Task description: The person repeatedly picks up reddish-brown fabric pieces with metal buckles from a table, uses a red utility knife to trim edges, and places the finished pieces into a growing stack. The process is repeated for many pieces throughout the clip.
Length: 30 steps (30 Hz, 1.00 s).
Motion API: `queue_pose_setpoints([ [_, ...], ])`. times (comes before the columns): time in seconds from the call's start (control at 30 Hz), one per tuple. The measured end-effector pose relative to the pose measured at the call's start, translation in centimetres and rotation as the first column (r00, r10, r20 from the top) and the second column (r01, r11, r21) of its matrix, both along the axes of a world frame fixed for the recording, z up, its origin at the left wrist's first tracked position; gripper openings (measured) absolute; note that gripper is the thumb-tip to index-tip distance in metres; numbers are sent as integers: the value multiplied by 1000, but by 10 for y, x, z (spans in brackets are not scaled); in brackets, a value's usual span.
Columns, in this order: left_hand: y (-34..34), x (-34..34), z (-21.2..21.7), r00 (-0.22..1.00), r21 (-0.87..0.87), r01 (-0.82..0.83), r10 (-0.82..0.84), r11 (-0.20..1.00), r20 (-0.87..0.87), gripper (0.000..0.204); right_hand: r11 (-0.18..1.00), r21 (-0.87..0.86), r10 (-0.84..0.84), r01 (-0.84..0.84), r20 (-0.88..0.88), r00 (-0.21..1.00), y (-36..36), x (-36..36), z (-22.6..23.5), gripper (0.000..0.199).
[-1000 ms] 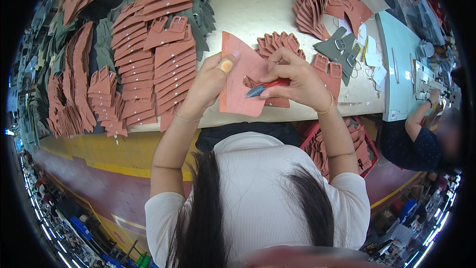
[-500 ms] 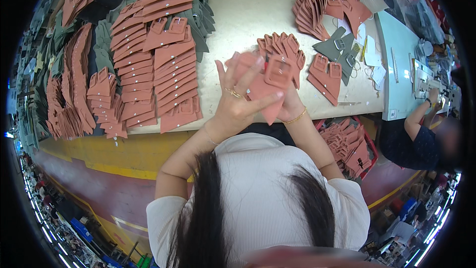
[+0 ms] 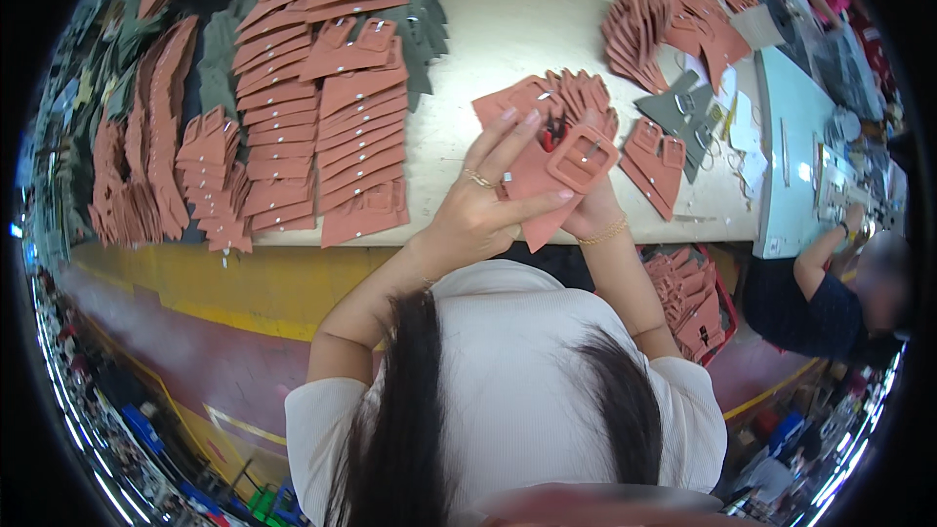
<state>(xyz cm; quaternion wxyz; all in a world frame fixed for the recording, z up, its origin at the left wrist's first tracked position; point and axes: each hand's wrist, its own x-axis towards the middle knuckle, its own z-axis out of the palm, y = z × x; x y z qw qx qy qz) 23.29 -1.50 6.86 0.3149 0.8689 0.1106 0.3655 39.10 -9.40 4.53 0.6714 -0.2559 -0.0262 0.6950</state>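
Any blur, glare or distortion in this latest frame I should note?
Head view: fisheye curvature and a black border; bright lights line the lower rim; the co-worker's head at right is blurred, as is a reddish shape at the bottom edge; the held salmon buckled piece reads fairly clearly.

Read from the centre of the view, the salmon buckled piece (image 3: 526,179) at two o'clock looked matt and leather-like, its covered buckle (image 3: 583,160) in the same finish, with a slim metal prong. The stacked pieces (image 3: 283,107) at ten were equally dull. Beyond the held work, a dark green pair (image 3: 669,102) carried shiny metal buckles. The tabletop (image 3: 508,29) toward twelve was smooth, with a soft sheen. Ribbed cloth made the shirt (image 3: 508,410) at six; the bracelet (image 3: 607,231) at three was shiny gold-toned metal.
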Motion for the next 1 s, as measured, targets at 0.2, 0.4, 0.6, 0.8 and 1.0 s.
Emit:
queue_pose_setpoints([
  [0.2,6,-6,-10,968,-101,-228,236,968,82,43,964,215,188,-157,-132,973,6,-6,21,64],
  [0.4,1,-11,-25,939,-18,-342,342,940,24,47,977,-144,185,-158,201,962,9,-13,17,31],
  [0.6,-2,-18,-39,951,-167,-309,309,936,-24,48,953,-292,214,-83,450,867,16,-10,14,9],
  [0.8,8,-29,-45,922,-240,-386,363,891,-135,51,953,-298,121,54,538,834,21,-14,22,6],
  [1.0,36,-49,-46,866,-346,-500,461,794,-193,45,947,-310,173,85,714,679,18,6,11,7],
])
